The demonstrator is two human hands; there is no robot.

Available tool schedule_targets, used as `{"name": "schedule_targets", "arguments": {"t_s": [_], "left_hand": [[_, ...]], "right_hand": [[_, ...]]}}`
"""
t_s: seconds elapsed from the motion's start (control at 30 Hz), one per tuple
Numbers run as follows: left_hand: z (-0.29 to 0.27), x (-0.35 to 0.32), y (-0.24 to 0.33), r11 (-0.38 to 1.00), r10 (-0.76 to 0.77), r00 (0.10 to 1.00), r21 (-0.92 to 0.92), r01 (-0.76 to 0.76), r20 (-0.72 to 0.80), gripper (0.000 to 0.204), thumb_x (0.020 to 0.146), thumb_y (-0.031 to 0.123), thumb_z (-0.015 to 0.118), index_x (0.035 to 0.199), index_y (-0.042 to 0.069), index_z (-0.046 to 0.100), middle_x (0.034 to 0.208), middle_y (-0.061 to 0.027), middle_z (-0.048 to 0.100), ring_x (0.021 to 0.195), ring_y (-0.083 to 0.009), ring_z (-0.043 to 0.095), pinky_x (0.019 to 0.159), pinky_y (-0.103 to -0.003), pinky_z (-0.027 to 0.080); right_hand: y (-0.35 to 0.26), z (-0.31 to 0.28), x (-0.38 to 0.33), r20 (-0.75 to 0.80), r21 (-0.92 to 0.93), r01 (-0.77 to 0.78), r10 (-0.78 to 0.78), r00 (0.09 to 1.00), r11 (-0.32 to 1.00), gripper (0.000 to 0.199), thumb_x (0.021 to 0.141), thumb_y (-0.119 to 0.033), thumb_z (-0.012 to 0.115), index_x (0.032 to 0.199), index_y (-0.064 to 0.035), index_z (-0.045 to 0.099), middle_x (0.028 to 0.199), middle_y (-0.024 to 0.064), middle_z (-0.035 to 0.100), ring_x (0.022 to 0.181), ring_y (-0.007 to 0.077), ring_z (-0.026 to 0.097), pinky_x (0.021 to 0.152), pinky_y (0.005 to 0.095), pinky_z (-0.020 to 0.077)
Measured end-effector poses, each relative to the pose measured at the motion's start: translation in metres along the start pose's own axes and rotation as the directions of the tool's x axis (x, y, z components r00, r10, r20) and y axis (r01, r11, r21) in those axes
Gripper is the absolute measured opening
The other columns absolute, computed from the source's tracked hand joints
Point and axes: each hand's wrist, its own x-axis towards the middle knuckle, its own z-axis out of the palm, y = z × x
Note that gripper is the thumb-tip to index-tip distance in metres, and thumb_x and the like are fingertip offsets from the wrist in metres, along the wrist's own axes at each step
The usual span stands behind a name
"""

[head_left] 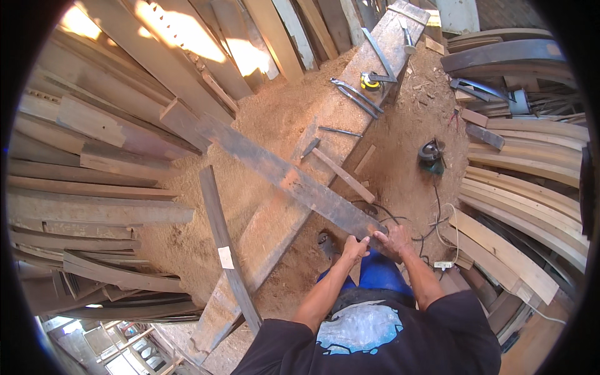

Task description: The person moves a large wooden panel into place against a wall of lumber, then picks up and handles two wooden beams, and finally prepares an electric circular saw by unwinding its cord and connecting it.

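Note:
A long dark wooden plank (pixel 331 203) lies slantwise across the dusty workbench (pixel 265 225), its far end reaching toward the stacked boards at left. My left hand (pixel 356 248) is closed on the plank's near end, thumb along the edge. Close beside it, my right hand (pixel 395 240) grips the same end from the right, thumb on top. On the bench just beyond the plank rests a hammer (pixel 340 174), its wooden handle pointing back toward my right hand. A thin metal rod (pixel 340 131) is a little farther up the bench.
Pincers (pixel 356 98), a yellow tape measure (pixel 370 81) and a metal square (pixel 380 57) lie toward the bench's far end. A dark board (pixel 220 234) with a paper label leans over its near-left edge. A power tool (pixel 431 156) and cables occupy the sawdust floor at right, beside stacked timber (pixel 531 200).

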Motion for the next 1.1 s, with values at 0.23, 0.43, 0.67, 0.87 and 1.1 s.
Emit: {"name": "schedule_targets", "arguments": {"t_s": [0.23,0.43,0.67,0.87,1.1], "left_hand": [[0.004,-0.002,0.002,0.768,0.141,0.984,-0.639,-0.039,0.109,0.03,0.093,0.015,0.064,0.113,-0.006,0.055,0.104,-0.0155,0.063,0.086,-0.0283,0.065,0.074,-0.044,0.058],[0.002,-0.042,0.014,0.851,0.197,0.978,-0.506,-0.137,0.066,0.036,0.097,0.024,0.058,0.113,-0.008,0.055,0.108,-0.0191,0.062,0.093,-0.0299,0.065,0.08,-0.046,0.056],[-0.027,-0.126,0.044,0.695,0.436,0.884,-0.687,-0.211,0.169,0.038,0.096,0.029,0.059,0.12,0.001,0.053,0.114,-0.0131,0.062,0.101,-0.0265,0.064,0.083,-0.046,0.056],[-0.119,-0.166,0.077,0.698,0.45,0.801,-0.715,-0.039,0.396,0.052,0.093,0.039,0.061,0.128,0.001,0.05,0.122,-0.0145,0.06,0.111,-0.0317,0.059,0.095,-0.052,0.049],[-0.123,-0.142,0.02,0.654,0.55,0.775,-0.737,-0.17,0.31,0.049,0.091,0.035,0.065,0.126,0.002,0.051,0.117,-0.0135,0.063,0.109,-0.0306,0.061,0.094,-0.052,0.049]], "right_hand": [[0.002,-0.002,-0.007,0.002,0.08,0.026,-0.026,1.0,0.996,0.064,0.081,-0.061,0.06,0.094,0.001,0.07,0.087,0.0295,0.066,0.087,0.043,0.066,0.077,0.0487,0.0499],[-0.025,-0.024,-0.04,0.075,0.006,-0.042,0.042,0.996,0.999,0.062,0.082,-0.057,0.06,0.1,0.0015,0.07,0.09,0.0288,0.067,0.09,0.0403,0.067,0.078,0.0466,0.049],[-0.127,-0.095,-0.126,0.07,-0.125,0.065,-0.056,0.996,0.99,0.058,0.083,-0.053,0.062,0.101,0.0021,0.069,0.101,0.031,0.065,0.098,0.0431,0.064,0.083,0.0484,0.0488],[-0.264,-0.149,-0.172,0.213,-0.458,0.307,-0.232,0.949,0.834,0.054,0.085,-0.048,0.062,0.108,0.0005,0.065,0.103,0.0304,0.064,0.097,0.0407,0.064,0.083,0.0457,0.0504],[-0.208,-0.075,-0.156,0.351,0.424,0.086,-0.251,0.902,0.902,0.046,0.081,-0.023,0.068,0.115,0.0069,0.06,0.098,0.0175,0.067,0.09,0.0219,0.064,0.081,0.0344,0.0499]]}}
